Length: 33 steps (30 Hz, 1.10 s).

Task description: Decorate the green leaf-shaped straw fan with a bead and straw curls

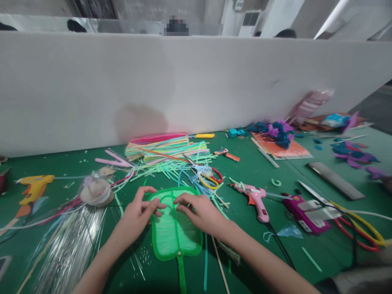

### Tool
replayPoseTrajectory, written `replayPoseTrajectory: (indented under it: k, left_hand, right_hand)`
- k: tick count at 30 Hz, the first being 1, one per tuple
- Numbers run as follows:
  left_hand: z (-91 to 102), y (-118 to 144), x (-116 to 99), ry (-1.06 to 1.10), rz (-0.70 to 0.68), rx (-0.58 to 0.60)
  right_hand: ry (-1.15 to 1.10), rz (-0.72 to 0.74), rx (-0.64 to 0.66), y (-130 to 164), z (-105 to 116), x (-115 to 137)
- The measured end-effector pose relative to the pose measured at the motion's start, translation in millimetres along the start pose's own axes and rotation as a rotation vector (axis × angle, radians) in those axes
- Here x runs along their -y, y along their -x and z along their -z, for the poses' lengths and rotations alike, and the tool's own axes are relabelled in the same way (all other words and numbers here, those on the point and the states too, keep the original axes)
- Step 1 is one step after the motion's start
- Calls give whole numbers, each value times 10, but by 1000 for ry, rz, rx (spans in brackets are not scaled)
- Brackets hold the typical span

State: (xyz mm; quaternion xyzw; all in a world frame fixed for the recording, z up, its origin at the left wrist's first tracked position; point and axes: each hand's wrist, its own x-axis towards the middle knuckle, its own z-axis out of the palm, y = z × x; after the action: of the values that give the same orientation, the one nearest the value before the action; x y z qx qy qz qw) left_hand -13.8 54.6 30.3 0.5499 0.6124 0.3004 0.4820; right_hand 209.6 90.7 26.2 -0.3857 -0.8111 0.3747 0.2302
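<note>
A green hand fan (190, 241) lies on the table in front of me, its handle pointing toward me. Over its upper left edge is my left hand (146, 210), thumb and fingers bent together. My right hand (196, 209) rests over the upper right part, its fingertips pinched near the fan's middle rib. A thin green strip (168, 197) curves across the fan between my fingertips. Whatever lies within either pinch is too small or hidden to make out.
Behind the fan lie a pile of coloured pipe cleaners (168, 153) and scissors (210, 179). A pink glue gun (257, 200) and larger scissors (346, 216) are on the right. At left are a yellow glue gun (35, 188) and a plastic cup (97, 194). A white partition (183, 81) stands behind.
</note>
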Motion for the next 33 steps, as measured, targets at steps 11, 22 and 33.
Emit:
replayPoseTrajectory:
  k: [11, 22, 33]
  left_hand:
    - [33, -109, -10, -41, -81, 6]
    - [-41, -145, -56, -23, -126, 62]
    - [-91, -142, -67, -43, -161, 4]
  right_hand:
    - [-220, -149, -55, -12, -26, -59]
    - [-1173, -457, 253, -32, 28, -155]
    - [-1433, -496, 162, -15, -113, -170]
